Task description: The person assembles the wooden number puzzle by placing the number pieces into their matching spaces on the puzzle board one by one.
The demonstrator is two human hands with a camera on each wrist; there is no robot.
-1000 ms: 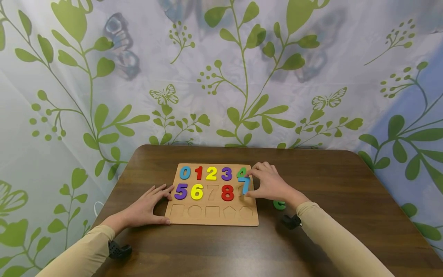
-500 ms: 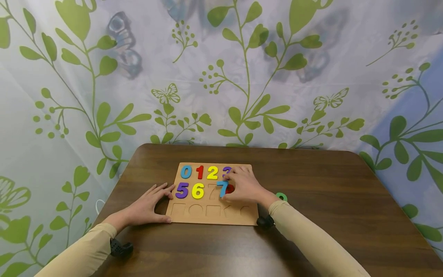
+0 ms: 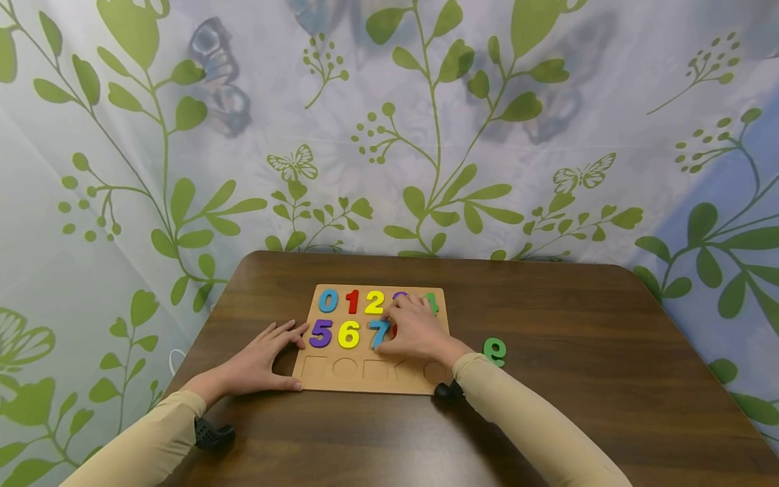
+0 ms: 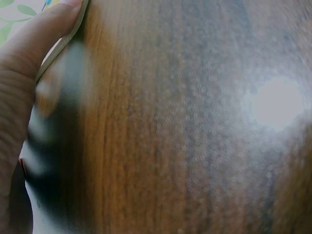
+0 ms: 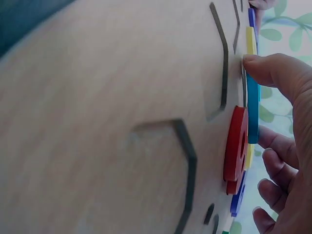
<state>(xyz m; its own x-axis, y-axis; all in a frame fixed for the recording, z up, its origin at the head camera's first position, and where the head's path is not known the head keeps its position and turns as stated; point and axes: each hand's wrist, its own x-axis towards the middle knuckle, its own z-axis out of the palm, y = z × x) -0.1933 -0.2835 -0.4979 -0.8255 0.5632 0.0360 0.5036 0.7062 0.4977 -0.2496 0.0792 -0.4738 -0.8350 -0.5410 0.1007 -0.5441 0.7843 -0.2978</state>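
A wooden number puzzle board point(image 3: 353, 385) lies on the table, with several coloured digits set in its upper two rows. My right hand point(image 3: 418, 331) pinches a blue number 7 piece point(image 3: 378, 331) between thumb and fingers, over the 7 recess between the yellow 6 point(image 3: 349, 334) and the red 8. In the right wrist view the blue 7 stands higher than the red 8 point(image 5: 235, 151), which the hand mostly hides in the head view. My left hand point(image 3: 258, 362) rests spread at the board's left edge, fingertips and thumb touching it.
A loose green number piece point(image 3: 495, 351) lies on the brown table point(image 3: 578, 338) right of the board, near the right forearm. Shape recesses line the board's front row. A leaf-patterned curtain point(image 3: 341, 135) hangs behind the table.
My right hand has carried the blue 7 leftward from the board's right edge to the 7 recess. The green piece is now uncovered. My left hand stays at the board's edge.
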